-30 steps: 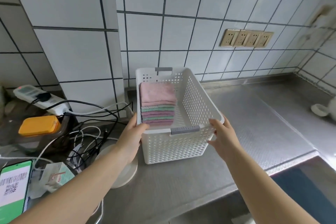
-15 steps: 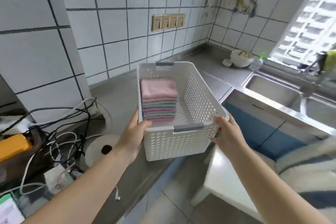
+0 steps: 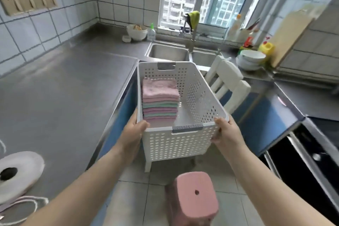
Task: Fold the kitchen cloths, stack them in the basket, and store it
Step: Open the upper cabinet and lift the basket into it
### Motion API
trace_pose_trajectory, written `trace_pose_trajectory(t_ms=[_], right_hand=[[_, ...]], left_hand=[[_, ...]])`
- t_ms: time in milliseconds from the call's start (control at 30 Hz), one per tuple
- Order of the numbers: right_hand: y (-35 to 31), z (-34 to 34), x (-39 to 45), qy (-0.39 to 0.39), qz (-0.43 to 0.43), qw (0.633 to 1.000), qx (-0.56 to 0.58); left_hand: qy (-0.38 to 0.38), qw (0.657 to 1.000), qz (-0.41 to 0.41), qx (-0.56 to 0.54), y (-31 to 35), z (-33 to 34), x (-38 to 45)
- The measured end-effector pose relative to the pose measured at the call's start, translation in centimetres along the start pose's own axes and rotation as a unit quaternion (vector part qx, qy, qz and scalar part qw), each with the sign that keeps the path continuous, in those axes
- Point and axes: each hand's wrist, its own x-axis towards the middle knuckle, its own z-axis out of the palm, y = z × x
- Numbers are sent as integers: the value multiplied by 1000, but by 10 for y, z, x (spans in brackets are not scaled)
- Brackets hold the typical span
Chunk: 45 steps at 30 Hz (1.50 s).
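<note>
Basket (image 3: 176, 143) sits mid-frame, I've got left hand (image 3: 134, 130) and right hand (image 3: 226, 132) gripping its near corners, thumbs over the rim. Folded cloths (image 3: 159, 101) are stacked inside, left.

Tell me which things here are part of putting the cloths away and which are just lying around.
Part of the job: basket, folded cloths, left hand, right hand.

Lying about: pink stool, white chair, paper roll, bowl, plates.

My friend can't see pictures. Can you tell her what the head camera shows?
Two hands, left and right, carry a white basket of folded pink and green cloths above a kitchen floor. A pink stool stands below, a sink beyond.
</note>
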Motion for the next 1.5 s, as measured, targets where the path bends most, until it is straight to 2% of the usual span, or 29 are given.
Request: trace_pose_trajectory(t_ms=[167, 400, 500, 600, 833, 1033, 1200, 1500], right_hand=[[-15, -98, -38, 83, -25, 995, 39], [-53, -235, -101, 184, -53, 980, 46], [-75, -292, -127, 220, -80, 972, 29], [-98, -349, -152, 256, -99, 961, 33], [-166, -451, -207, 337, -168, 926, -10], [-224, -505, -241, 398, -209, 892, -50], [-271, -522, -254, 400, -257, 877, -72], [-350, -542, -249, 434, -350, 816, -150]], left_hand=[[-126, 992, -14, 21, -16, 88, -4], [-245, 969, -28, -4, -41, 226, -28], [-280, 959, -39, -33, -50, 290, -43], [-315, 948, -16, -47, -56, 356, -56], [-405, 912, -3, -68, -27, 490, -81], [-492, 868, 50, -56, 1, 573, -91], [-499, 857, 115, -62, 25, 632, -88], [-547, 821, 122, -107, 91, 725, -48]])
